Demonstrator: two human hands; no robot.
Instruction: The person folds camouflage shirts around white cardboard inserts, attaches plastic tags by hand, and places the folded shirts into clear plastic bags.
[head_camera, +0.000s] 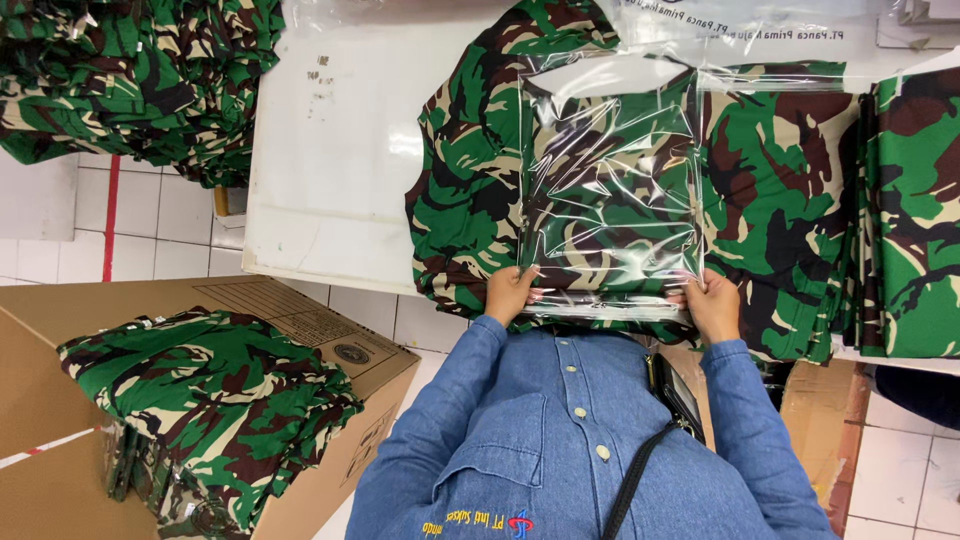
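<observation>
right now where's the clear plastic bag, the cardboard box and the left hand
clear plastic bag (610, 180), head view, middle of its front face
cardboard box (345, 350), head view, printed top flap
left hand (510, 292), head view, back of the hand

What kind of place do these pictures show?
Probably a garment packing area: both hands, left hand and right hand, hold a folded camouflage garment in a clear plastic bag; more fill a cardboard box.

clear plastic bag (610, 190) on table, brown cardboard box (330, 345) lower left

one clear bag (610, 190), one cardboard box (330, 340), two hands (510, 292)
</observation>
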